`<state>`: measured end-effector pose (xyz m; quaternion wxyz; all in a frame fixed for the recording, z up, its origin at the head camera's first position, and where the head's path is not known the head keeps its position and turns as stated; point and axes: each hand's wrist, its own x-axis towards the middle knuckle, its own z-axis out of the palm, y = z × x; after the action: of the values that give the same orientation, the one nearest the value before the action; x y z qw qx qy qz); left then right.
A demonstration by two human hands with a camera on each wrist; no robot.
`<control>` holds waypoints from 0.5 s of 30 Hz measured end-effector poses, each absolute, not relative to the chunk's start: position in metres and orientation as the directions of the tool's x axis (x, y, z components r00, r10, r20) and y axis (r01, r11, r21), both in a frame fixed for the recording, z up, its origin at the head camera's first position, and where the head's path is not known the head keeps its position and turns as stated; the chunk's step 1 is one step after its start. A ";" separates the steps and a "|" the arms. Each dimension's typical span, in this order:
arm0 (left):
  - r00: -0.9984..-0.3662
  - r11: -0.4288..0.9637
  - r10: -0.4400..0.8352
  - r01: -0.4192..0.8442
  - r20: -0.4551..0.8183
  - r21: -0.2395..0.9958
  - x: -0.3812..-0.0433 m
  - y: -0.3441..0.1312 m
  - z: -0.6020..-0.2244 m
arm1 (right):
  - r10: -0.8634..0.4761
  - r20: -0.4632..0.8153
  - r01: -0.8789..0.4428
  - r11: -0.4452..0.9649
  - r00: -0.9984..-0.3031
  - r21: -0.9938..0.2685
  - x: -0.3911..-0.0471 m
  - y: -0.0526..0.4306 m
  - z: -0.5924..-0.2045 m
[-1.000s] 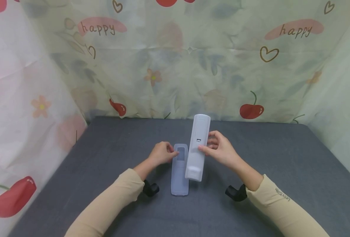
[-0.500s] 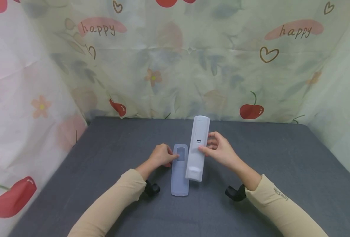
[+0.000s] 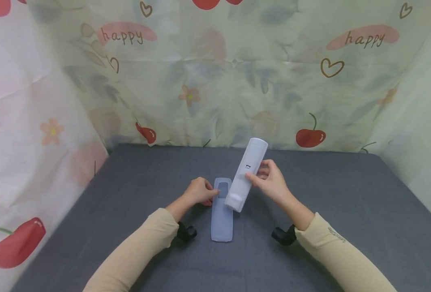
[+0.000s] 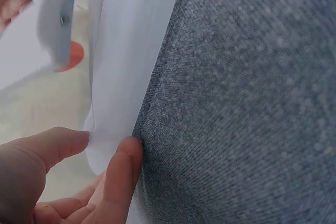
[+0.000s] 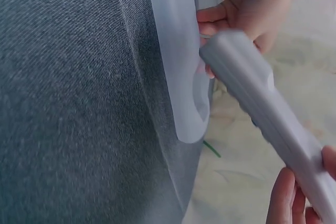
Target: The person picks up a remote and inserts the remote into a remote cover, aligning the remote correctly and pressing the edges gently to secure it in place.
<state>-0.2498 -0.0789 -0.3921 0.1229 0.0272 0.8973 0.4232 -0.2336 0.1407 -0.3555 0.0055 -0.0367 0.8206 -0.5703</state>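
Observation:
A translucent bluish remote-control cover (image 3: pixel 221 223) with a window near its far end stands by the table's middle. My left hand (image 3: pixel 199 190) pinches its left edge near that window; thumb and index finger sit on either side of the cover (image 4: pixel 126 61) in the left wrist view. My right hand (image 3: pixel 273 184) holds a white remote control (image 3: pixel 247 172), back side up, above the table. It leans right at the far end, and its near end overlaps the cover's right edge in the head view. In the right wrist view a gap separates the remote's end (image 5: pixel 231 51) from most of the cover.
A dark grey cloth covers the table (image 3: pixel 135 162). Patterned curtains (image 3: pixel 233 81) hang behind it and at both sides. Black wrist mounts (image 3: pixel 187 232) stick out beneath both sleeves.
My right hand has tilted the remote control, its far end going right and its near end moving up and slightly left over the cover. The left hand has stayed at the cover's edge.

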 end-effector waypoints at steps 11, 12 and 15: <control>-0.963 0.593 0.159 -0.083 -0.218 0.801 -0.251 -0.080 -0.393 | 0.125 0.058 -0.028 0.231 -0.990 -0.972 -0.246 0.127 -0.366; -0.963 0.592 0.163 -0.080 -0.217 0.802 -0.250 -0.080 -0.393 | 0.138 0.057 -0.024 0.226 -0.989 -0.974 -0.247 0.126 -0.367; -0.961 0.586 0.168 -0.082 -0.221 0.806 -0.250 -0.080 -0.392 | 0.159 0.039 -0.003 0.223 -0.987 -0.975 -0.250 0.123 -0.369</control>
<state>-0.2498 -0.0795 -0.3923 0.1380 0.0244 0.8798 0.4542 -0.2495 0.1234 -0.3691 -0.0650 0.0500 0.7792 -0.6214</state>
